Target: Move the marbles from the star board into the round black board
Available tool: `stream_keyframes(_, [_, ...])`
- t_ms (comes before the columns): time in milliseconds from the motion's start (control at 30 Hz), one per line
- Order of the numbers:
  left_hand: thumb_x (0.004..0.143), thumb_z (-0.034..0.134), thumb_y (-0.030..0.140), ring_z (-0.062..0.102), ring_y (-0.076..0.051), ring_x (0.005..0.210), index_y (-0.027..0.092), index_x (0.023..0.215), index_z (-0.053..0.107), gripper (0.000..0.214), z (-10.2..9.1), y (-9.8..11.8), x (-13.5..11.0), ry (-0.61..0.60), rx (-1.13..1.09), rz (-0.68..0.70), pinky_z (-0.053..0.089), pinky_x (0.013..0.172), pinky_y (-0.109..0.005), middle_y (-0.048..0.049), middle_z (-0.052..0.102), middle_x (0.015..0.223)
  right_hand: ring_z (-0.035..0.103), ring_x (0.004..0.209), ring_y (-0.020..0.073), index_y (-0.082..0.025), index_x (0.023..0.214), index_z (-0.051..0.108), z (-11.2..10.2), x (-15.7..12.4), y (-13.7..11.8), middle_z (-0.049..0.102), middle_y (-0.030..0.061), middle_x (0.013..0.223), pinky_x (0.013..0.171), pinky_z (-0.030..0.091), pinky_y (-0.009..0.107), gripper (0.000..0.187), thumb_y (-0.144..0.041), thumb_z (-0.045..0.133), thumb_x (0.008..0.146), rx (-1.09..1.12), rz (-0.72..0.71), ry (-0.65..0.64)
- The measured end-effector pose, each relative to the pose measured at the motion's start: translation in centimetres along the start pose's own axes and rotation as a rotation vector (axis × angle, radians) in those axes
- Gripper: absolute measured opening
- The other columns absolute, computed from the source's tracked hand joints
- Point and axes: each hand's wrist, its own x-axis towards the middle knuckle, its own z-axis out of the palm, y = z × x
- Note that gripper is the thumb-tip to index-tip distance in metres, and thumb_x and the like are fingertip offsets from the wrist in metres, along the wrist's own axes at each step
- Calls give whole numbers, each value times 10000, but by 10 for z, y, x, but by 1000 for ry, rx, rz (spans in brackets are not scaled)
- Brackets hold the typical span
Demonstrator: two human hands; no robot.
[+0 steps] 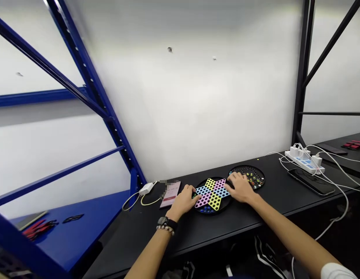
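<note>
A star-shaped Chinese checkers board in yellow, pink and light blue, full of round holes, sits over a round black tray. Blue marbles show in the tray below the board's front left side. My left hand has its fingers curled round the board's left edge, by a few green marbles. On the opposite side my right hand grips the board's right edge, thumb towards the blue point. Its fingertips are partly hidden. Just behind that hand lies a second round black tray with many small coloured marbles.
A phone with a lit screen and a white charger lie to the left. On the right are a power strip with plugs and cables, and a dark phone. Blue rack beams rise at left; a white wall stands behind.
</note>
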Motion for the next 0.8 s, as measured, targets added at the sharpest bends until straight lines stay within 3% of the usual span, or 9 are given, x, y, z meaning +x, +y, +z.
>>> stream_keyframes(100, [902, 468, 490, 644, -250, 985, 188, 1050, 603, 363, 0, -3, 4, 2, 45, -11, 474, 822, -335, -103, 607, 1127, 508, 1025, 251, -213, 1043, 591, 7, -13, -21, 607, 94, 1121, 928, 346, 436, 368, -531, 429, 954, 59, -188, -96])
stream_keyframes(200, [931, 423, 471, 647, -268, 1014, 175, 1094, 605, 383, 1, -3, 6, -31, 106, -19, 472, 856, -357, -126, 602, 1153, 495, 1043, 269, -213, 1091, 593, 14, -21, -30, 594, 107, 1161, 933, 350, 459, 392, -550, 487, 921, 60, -251, -150])
stream_keyframes(433, [990, 252, 411, 662, -309, 1022, 133, 1202, 510, 434, 14, 8, 11, -102, 197, -102, 490, 835, -425, -181, 625, 1141, 487, 1074, 282, -228, 1137, 590, 15, -22, -28, 581, 110, 1204, 939, 358, 469, 373, -513, 520, 907, 64, -232, -170])
stream_keyframes(567, [991, 246, 351, 664, -312, 1019, 125, 1145, 573, 427, 18, 17, 13, -106, 226, -83, 484, 843, -428, -204, 656, 1118, 485, 1059, 285, -224, 1136, 591, 16, -22, -29, 579, 115, 1181, 926, 358, 463, 382, -518, 522, 902, 37, -222, -159])
stream_keyframes(800, [962, 295, 266, 657, -304, 1008, 184, 1017, 669, 387, 12, 19, 8, -110, 231, 6, 472, 830, -405, -151, 692, 1113, 480, 1050, 282, -214, 1131, 592, 17, -22, -29, 573, 119, 1173, 917, 356, 449, 398, -529, 527, 895, -6, -215, -155])
